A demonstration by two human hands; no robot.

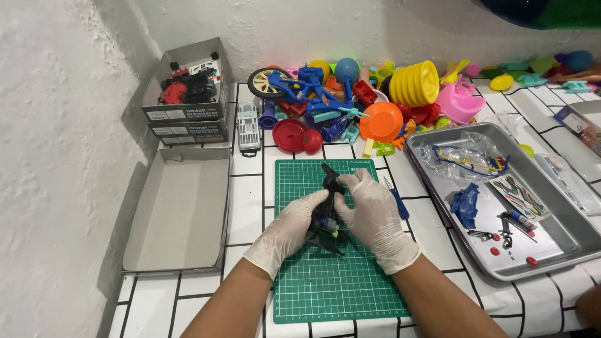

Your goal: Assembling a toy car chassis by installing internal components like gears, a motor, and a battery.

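The table (250, 188) has a white covering with a black grid and stands against rough white walls. A green cutting mat (325, 275) lies near the middle. On the right, a metal tray (563, 231) holds small blue plastic parts, a clear bag and red pieces. On the left lies an open, empty cardboard box (178, 216). Coloured plastic toys (375, 94) are heaped at the far edge. Over the mat, the gloved left hand (289, 226) and right hand (372, 209) both grip a black toy chassis (327, 216).

Single head view, looking steeply down, close over green cutting mat (338, 275).
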